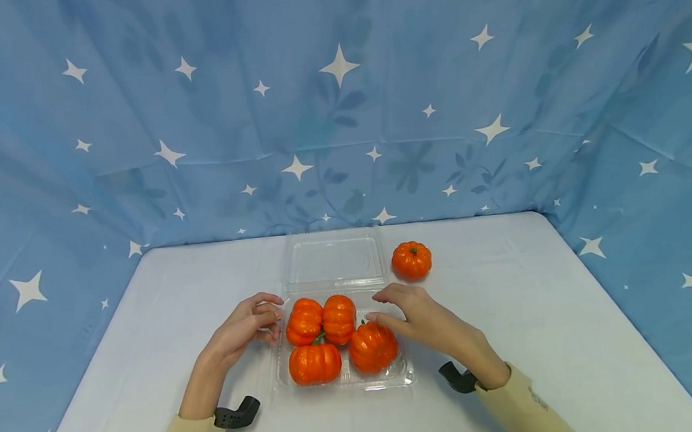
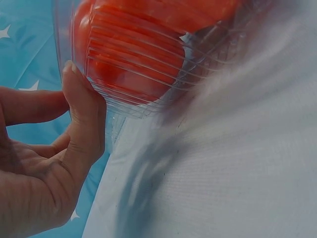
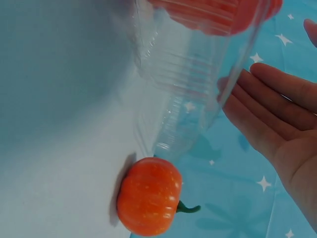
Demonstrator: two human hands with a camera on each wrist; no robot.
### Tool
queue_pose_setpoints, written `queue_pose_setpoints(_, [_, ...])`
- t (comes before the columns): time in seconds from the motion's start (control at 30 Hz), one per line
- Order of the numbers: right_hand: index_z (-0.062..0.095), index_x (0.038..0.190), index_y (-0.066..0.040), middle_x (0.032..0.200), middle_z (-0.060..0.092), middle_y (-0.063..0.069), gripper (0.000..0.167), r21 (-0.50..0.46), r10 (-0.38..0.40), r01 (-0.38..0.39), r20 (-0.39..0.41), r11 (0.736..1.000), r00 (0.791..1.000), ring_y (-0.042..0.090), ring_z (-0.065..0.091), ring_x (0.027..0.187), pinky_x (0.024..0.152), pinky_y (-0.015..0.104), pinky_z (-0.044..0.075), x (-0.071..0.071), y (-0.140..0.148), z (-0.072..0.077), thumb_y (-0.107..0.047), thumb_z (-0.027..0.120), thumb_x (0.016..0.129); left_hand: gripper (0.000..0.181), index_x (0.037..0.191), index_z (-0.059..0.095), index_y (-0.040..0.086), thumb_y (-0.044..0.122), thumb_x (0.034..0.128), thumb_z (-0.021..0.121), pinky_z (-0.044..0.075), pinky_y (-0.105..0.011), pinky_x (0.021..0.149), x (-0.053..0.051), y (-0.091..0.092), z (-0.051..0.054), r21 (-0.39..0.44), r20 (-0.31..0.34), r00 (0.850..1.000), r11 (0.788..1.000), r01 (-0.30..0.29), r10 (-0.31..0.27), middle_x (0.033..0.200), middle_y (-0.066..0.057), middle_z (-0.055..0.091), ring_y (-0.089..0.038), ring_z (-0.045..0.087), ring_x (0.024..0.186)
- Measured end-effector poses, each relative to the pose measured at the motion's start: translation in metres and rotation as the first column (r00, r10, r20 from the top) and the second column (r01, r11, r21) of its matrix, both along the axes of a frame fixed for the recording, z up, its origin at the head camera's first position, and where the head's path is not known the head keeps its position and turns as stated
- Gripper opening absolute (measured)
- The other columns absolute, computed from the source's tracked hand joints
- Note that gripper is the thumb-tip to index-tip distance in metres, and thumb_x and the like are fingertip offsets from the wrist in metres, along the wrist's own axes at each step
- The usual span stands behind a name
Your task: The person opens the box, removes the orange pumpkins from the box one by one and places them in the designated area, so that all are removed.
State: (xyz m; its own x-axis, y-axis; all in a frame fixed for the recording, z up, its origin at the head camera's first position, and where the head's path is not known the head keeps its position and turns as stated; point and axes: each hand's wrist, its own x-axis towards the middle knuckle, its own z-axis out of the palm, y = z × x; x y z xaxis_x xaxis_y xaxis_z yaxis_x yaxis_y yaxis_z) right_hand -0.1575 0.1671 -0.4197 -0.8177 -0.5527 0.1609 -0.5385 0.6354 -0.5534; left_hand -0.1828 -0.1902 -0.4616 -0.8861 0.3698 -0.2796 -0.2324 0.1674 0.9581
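Observation:
A clear plastic clamshell box (image 1: 356, 376) lies opened, its lid (image 1: 335, 259) folded back flat behind it. Several orange toy pumpkins sit in the base, among them a front-left pumpkin (image 1: 315, 364) and a right-hand pumpkin (image 1: 374, 348). My left hand (image 1: 247, 326) is at the box's left edge, fingers loosely bent; in the left wrist view its thumb (image 2: 84, 106) meets the rim. Over the right side of the box hovers my right hand (image 1: 422, 316), fingers extended and at or very near the rim. Another pumpkin (image 1: 411, 260) with a green stem stands outside, right of the lid.
A white cloth covers the table (image 1: 536, 310). A blue curtain (image 1: 339, 110) with white stars hangs behind and along both sides. Black straps (image 1: 237, 414) are worn on the wrists, below beige sleeves.

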Motion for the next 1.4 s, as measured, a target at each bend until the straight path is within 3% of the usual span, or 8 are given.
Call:
queue_pose_setpoints(0.17, [0.069, 0.126, -0.002, 0.125, 0.071, 0.011, 0.044, 0.048, -0.016, 0.013, 0.070, 0.999, 0.997, 0.027, 0.068, 0.116, 0.096, 0.044, 0.059, 0.004, -0.005, -0.003, -0.038, 0.067, 0.100, 0.039, 0.135, 0.040, -0.011, 0.006, 0.1020, 0.051, 0.058, -0.028, 0.060, 0.002, 0.001, -0.002, 0.002, 0.004, 1.000, 1.000, 0.008, -0.008, 0.083, -0.006, 0.060, -0.016, 0.058, 0.066])
queue_pose_setpoints(0.53, [0.072, 0.122, -0.005, 0.119, 0.073, 0.009, 0.042, 0.119, 0.016, -0.015, 0.000, 0.993, 1.000, 0.024, 0.069, 0.111, 0.094, 0.040, 0.060, 0.005, -0.015, -0.006, -0.039, 0.069, 0.098, 0.039, 0.134, 0.040, -0.013, 0.005, 0.1020, 0.051, 0.058, -0.028, 0.060, 0.003, 0.000, 0.001, 0.009, -0.010, 1.000, 1.000, 0.007, -0.007, 0.082, -0.007, 0.060, -0.015, 0.058, 0.065])
queue_pose_setpoints(0.87, [0.072, 0.124, -0.005, 0.122, 0.072, 0.009, 0.059, 0.165, 0.035, -0.044, 0.055, 0.985, 0.998, 0.022, 0.068, 0.111, 0.094, 0.039, 0.059, 0.005, -0.017, -0.006, -0.057, 0.066, 0.095, 0.039, 0.134, 0.040, -0.013, 0.006, 0.1019, 0.052, 0.057, -0.028, 0.060, 0.000, -0.001, 0.002, 0.007, -0.027, 1.000, 1.000, 0.005, -0.005, 0.081, -0.005, 0.061, -0.015, 0.058, 0.065])
queue_pose_setpoints(1.13, [0.071, 0.125, -0.003, 0.120, 0.072, 0.008, 0.066, 0.204, 0.037, -0.047, 0.052, 0.978, 0.998, 0.021, 0.067, 0.109, 0.092, 0.038, 0.060, 0.009, -0.017, -0.008, -0.062, 0.064, 0.094, 0.039, 0.134, 0.041, -0.012, 0.006, 0.1017, 0.053, 0.057, -0.028, 0.059, -0.002, 0.002, 0.001, 0.010, -0.028, 1.000, 1.000, 0.013, -0.012, 0.080, -0.005, 0.061, -0.015, 0.058, 0.065])
queue_pose_setpoints(1.27, [0.073, 0.119, -0.003, 0.110, 0.074, 0.006, 0.066, 0.230, 0.049, -0.057, 0.040, 0.971, 0.998, 0.018, 0.067, 0.100, 0.087, 0.036, 0.060, 0.010, -0.020, -0.008, -0.063, 0.062, 0.095, 0.040, 0.135, 0.040, -0.013, 0.006, 0.1017, 0.053, 0.057, -0.028, 0.059, -0.001, 0.001, 0.000, 0.012, -0.028, 1.000, 1.000, 0.014, -0.014, 0.080, -0.005, 0.061, -0.015, 0.058, 0.065])
queue_pose_setpoints(1.37, [0.075, 0.105, -0.008, 0.084, 0.068, -0.005, 0.058, 0.240, 0.061, -0.068, 0.037, 0.968, 0.997, 0.011, 0.061, 0.082, 0.076, 0.031, 0.057, 0.011, -0.021, -0.009, -0.063, 0.059, 0.096, 0.040, 0.135, 0.040, -0.013, 0.005, 0.1013, 0.052, 0.057, -0.028, 0.059, -0.001, 0.002, 0.000, 0.010, -0.024, 1.000, 1.000, 0.009, -0.009, 0.079, -0.005, 0.061, -0.015, 0.057, 0.065])
queue_pose_setpoints(1.4, [0.074, 0.100, -0.009, 0.075, 0.063, -0.008, 0.056, 0.242, 0.066, -0.073, 0.037, 0.967, 0.997, 0.008, 0.058, 0.075, 0.079, 0.033, 0.057, 0.012, -0.020, -0.010, -0.063, 0.058, 0.097, 0.040, 0.135, 0.040, -0.013, 0.005, 0.1011, 0.052, 0.056, -0.027, 0.059, -0.002, 0.003, 0.000, 0.010, -0.022, 1.000, 1.000, 0.008, -0.008, 0.079, -0.005, 0.061, -0.015, 0.057, 0.065])
